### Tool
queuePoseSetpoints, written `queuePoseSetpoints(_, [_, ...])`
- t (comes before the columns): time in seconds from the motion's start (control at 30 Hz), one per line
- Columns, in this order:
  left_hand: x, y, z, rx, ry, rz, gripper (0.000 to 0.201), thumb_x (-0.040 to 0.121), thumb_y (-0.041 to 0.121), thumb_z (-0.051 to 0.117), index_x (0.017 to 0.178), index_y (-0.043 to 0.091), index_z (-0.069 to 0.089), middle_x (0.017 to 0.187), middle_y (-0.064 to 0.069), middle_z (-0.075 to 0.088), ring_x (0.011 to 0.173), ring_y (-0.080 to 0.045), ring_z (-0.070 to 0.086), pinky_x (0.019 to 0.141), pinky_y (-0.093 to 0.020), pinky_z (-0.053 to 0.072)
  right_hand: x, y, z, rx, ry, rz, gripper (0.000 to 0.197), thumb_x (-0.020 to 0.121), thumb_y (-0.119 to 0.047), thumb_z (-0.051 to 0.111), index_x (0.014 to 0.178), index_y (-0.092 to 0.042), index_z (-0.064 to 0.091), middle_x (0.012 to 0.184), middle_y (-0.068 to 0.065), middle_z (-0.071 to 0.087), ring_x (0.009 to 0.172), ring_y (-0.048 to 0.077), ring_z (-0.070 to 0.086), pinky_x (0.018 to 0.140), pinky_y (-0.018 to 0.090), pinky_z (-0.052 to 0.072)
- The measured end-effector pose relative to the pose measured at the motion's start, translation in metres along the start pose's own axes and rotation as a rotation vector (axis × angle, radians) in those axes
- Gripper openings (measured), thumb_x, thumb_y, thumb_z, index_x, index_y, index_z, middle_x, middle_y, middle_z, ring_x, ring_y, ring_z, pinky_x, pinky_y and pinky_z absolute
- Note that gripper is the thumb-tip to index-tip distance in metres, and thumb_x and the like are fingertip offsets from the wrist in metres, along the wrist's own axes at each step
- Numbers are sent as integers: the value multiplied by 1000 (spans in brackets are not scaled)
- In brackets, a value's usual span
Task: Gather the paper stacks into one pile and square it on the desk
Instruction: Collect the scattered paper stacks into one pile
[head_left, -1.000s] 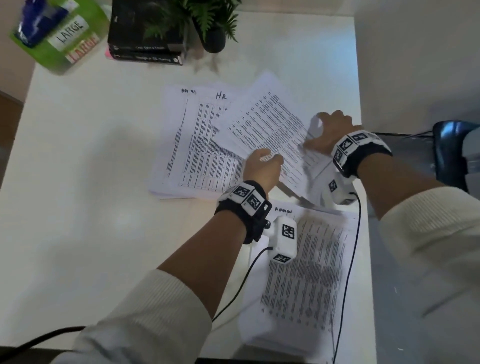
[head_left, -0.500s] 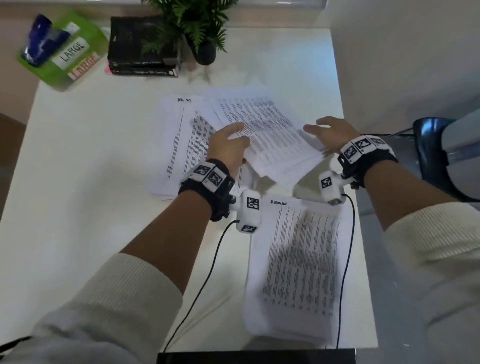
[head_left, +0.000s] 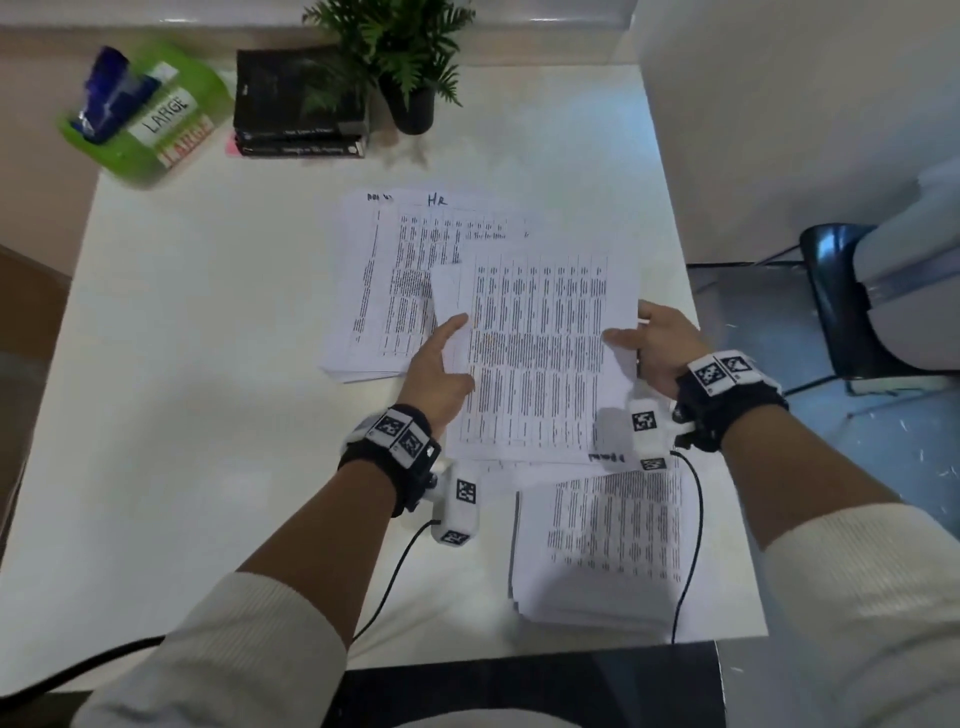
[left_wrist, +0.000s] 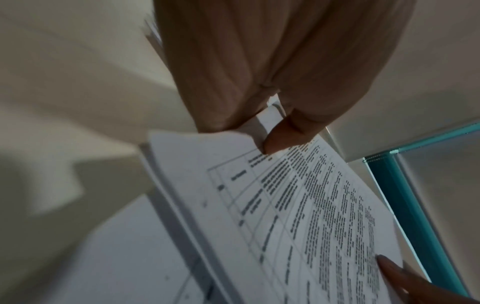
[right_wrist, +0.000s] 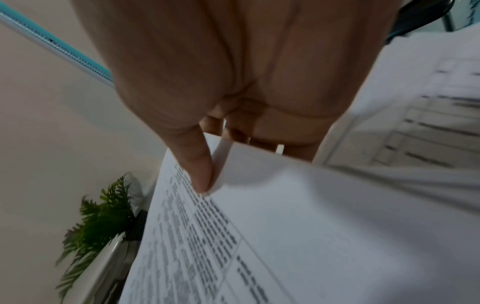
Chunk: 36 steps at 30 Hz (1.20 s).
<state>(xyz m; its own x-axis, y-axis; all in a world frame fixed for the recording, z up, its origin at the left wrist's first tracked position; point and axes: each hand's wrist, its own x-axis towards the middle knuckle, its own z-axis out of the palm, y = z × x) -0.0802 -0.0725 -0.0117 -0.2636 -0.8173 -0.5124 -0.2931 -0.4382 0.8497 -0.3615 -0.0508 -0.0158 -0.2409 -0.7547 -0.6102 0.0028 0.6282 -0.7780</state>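
A stack of printed sheets (head_left: 540, 358) hangs lifted above the white desk (head_left: 208, 364), held at both side edges. My left hand (head_left: 441, 364) grips its left edge, thumb on top (left_wrist: 280, 139). My right hand (head_left: 649, 345) pinches the right edge, thumb on the print (right_wrist: 200, 172). Behind and left of it a second paper stack (head_left: 384, 280), marked "HR", lies flat on the desk. A third paper stack (head_left: 602, 551) lies near the desk's front right corner, partly under the held one.
At the desk's back stand a potted plant (head_left: 400, 62) and two dark books (head_left: 296, 104). A green box (head_left: 150, 114) sits at the back left corner. A wall rises right of the desk, with a dark chair (head_left: 841, 306) beyond.
The skewed top sheets have been taken up by both hands, turned straight and pulled toward me, now overlapping the near stack. The left hand shifted to the stack's left edge.
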Motion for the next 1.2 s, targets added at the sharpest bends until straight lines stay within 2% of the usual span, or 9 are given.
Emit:
queuePoseSetpoints(0.1, [-5,-11,-6,101,-12,-8,87,87,-9,57,153,38,26,162,2,20,145,-20,27,115,-43,34,-12,6,8,-118,7,-28,29,89,4,66,110,-15,69,112,13,73,99,34,71,90,46,56])
queuePoseSetpoints(0.2, [-9,-11,-9,360,170,45,85,86,14,67,154,38,23,156,-10,23,125,-17,35,112,-39,31,-22,-3,15,-449,15,-119,31,90,-5,66,120,-12,67,115,6,71,101,29,69,91,41,55])
queuePoseSetpoints(0.37, [-15,31,-3,769,408,381,69,78,36,68,143,35,44,146,-10,29,132,-32,26,106,-48,27,-31,-28,33,-770,-28,-300,35,91,-10,65,126,-12,64,118,6,68,103,25,63,86,31,46])
queuePoseSetpoints(0.57, [-1,85,8,1234,85,676,70,80,32,63,145,33,39,155,0,33,147,-28,18,110,-53,19,-40,-50,70,-936,-172,-446,25,83,-9,66,80,-33,59,73,-7,61,68,10,55,65,25,37])
queuePoseSetpoints(0.67, [11,89,9,1453,-72,607,49,82,35,63,129,30,54,144,-1,46,140,-28,32,111,-55,17,-45,-57,80,-998,-189,-489,34,83,-11,70,66,-35,54,64,-11,54,60,4,49,56,16,32])
queuePoseSetpoints(0.77, [18,83,4,1456,-242,421,24,87,29,57,111,24,61,101,2,65,98,-24,61,94,-44,40,-47,-57,79,-904,-135,-446,14,78,-18,80,90,-22,74,79,-4,69,72,9,62,69,19,48])
queuePoseSetpoints(0.93, [24,49,-29,964,-340,44,17,92,18,55,107,26,57,110,-1,62,85,-20,61,71,-31,47,-48,-42,36,-863,-19,-240,39,68,-37,88,101,-26,69,83,-8,71,76,4,66,68,18,48])
queuePoseSetpoints(1.07, [10,19,-45,653,-291,-152,53,93,25,53,145,30,42,151,2,42,132,-24,48,106,-40,38,-57,-7,2,-553,-11,-65,39,71,-35,86,103,-24,66,94,-15,71,83,4,67,77,25,50])
queuePoseSetpoints(1.2, [-6,0,-34,428,-280,-205,48,90,13,54,133,34,54,141,4,53,134,-24,46,112,-42,37,-62,41,-2,-285,94,-34,49,70,-27,88,113,-20,66,98,-6,77,87,14,75,89,41,56])
